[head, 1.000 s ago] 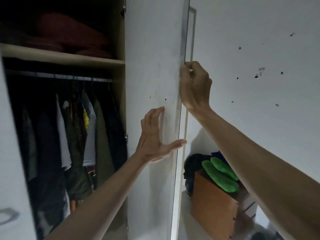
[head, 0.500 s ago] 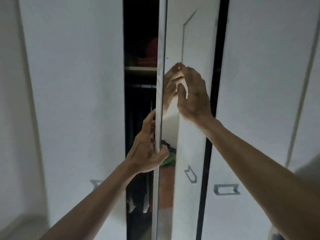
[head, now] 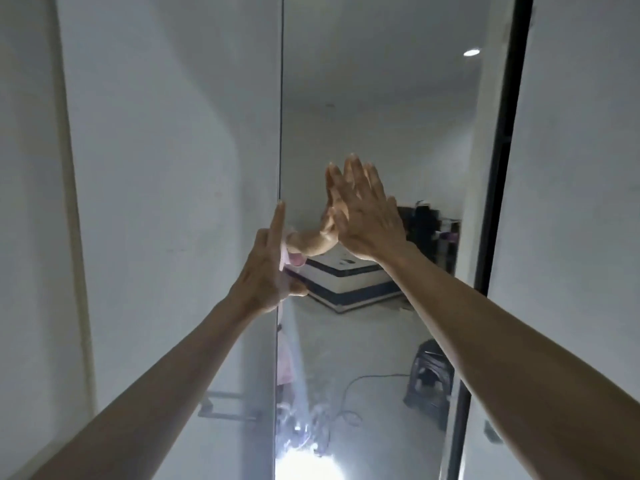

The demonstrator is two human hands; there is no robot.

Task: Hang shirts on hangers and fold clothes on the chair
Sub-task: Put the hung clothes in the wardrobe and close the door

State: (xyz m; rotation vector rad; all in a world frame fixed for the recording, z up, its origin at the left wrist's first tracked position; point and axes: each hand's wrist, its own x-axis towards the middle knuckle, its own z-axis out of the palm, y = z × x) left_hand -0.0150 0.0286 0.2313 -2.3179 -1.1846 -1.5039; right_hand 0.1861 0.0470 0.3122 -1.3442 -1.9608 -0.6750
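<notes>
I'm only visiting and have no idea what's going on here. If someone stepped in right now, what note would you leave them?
Left hand: open, fingers flat along the mirrored door's left edge.
Right hand: open, palm pressed flat on the mirror.
Neither hand holds anything.
The wardrobe looks shut, or nearly so; no gap shows beside the white door.
No shirts, hangers or chair are in view, so how much hanging and folding remains cannot be judged.
</notes>
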